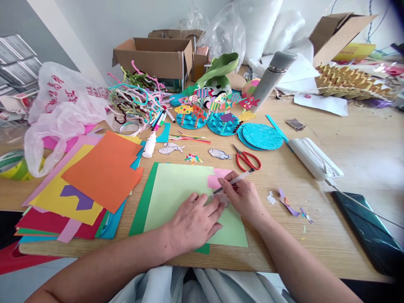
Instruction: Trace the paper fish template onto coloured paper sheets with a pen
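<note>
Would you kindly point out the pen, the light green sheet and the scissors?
Pen [242, 176]: head view, upper barrel.
Light green sheet [179, 189]: head view, bare left part.
Scissors [241, 155]: head view, red handles.

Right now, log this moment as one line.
left hand: on white cutout, light green sheet beneath | right hand: holding pen at cutout's edge | scissors: on table

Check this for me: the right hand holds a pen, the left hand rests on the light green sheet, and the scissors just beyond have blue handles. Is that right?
Not quite: the head view shows the scissors are red-handled, not blue-handled. The right hand does hold a pen, and the left hand rests on the light green sheet.
</note>
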Available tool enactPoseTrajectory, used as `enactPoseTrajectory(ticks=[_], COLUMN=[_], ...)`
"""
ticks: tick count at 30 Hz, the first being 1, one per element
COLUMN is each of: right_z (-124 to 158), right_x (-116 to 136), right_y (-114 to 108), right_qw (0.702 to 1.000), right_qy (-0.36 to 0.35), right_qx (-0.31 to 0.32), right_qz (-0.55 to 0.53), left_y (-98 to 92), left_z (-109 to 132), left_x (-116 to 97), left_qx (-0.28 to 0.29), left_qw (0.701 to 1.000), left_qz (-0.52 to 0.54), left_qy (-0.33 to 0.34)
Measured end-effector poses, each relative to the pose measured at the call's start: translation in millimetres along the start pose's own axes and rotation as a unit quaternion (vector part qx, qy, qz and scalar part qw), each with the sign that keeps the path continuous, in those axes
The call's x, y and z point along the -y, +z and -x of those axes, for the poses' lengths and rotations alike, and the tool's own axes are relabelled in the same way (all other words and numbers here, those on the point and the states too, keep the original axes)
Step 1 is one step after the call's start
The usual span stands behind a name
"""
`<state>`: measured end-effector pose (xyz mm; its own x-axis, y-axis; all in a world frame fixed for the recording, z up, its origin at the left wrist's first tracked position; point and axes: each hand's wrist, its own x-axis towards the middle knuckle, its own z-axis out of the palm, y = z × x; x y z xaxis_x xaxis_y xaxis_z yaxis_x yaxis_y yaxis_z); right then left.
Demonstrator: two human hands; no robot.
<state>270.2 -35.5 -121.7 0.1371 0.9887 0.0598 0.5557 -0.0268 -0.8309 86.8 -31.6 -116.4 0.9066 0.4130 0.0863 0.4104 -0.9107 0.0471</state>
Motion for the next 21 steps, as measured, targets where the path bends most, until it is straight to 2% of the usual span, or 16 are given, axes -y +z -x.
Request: enactPoseTrajectory(ticks=[21], right_z=[-2.0], right_x=[-1.2], right_y=[-8.9], right_qw=[0.999], right_qy=[0.010], right_qx=[-0.036], right_qz=[0.024], left_y=[4.1], left_z=[-6.5], left_x=[1.7], left_qx=[-0.027], left_qw=[0.999], left_qz=[-0.001], left_qy=[0.023])
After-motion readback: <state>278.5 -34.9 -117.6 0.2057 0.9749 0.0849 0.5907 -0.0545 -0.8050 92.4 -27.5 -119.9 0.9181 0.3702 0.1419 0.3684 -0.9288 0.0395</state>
